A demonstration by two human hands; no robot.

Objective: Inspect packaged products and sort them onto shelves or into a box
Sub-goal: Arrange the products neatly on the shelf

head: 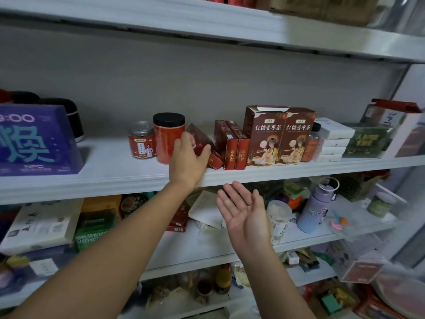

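My left hand (187, 157) reaches onto the middle white shelf (115, 180) and grips a small dark red box (200, 134). The box leans tilted, its lower end resting against two upright red boxes (232, 146). My thumb lies across its front and my fingers curl over its upper left side. A red jar with a black lid (169, 134) stands just left of that hand. My right hand (243, 210) hovers below the shelf's front edge, palm up with fingers spread, holding nothing.
Two tall ginger-date tea boxes (279, 137) stand to the right, then stacked white boxes (331, 141) and a green box (365, 141). A small red jar (141, 141) and a purple box (34, 139) sit left. The lower shelf holds a lilac bottle (315, 210) and clutter.
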